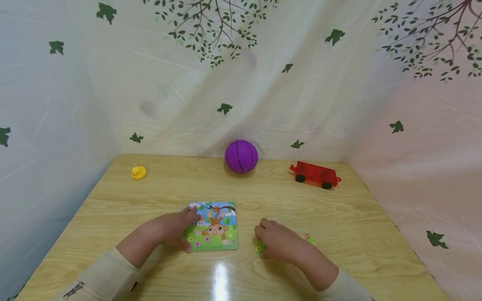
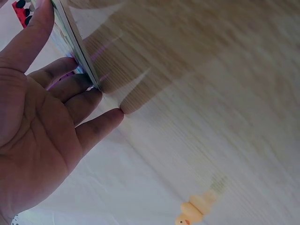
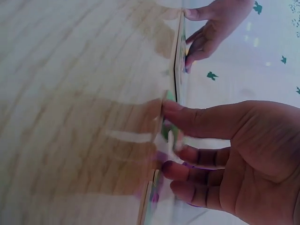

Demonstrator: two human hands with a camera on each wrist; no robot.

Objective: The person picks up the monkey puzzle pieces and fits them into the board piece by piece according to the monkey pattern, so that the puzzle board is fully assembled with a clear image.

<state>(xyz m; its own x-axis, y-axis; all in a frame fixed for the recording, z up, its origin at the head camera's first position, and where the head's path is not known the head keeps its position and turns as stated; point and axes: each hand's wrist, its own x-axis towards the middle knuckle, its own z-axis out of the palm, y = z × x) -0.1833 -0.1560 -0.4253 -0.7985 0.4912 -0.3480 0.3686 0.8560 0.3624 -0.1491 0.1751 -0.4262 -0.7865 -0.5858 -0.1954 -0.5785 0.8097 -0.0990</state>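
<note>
A square picture board [image 1: 214,230] of a monkey hanging from a branch lies flat on the wooden table. My left hand [image 1: 175,228] rests at its left side, fingers spread on the upper left part and thumb at the near left corner. In the left wrist view the fingers of the left hand [image 2: 51,108] look nearly straight beside the board's edge. My right hand [image 1: 280,242], to the right of the board, pinches a green flowered puzzle piece [image 3: 169,129] between thumb and fingers. Another flat printed piece [image 1: 310,240] shows partly behind that wrist, mostly hidden.
A purple ball [image 1: 241,156] stands at the table's back edge. A yellow toy duck [image 1: 138,172] sits at the back left, and a red toy wagon [image 1: 315,174] at the back right. Printed cloth [image 1: 180,104] hangs around the table [image 1: 162,194].
</note>
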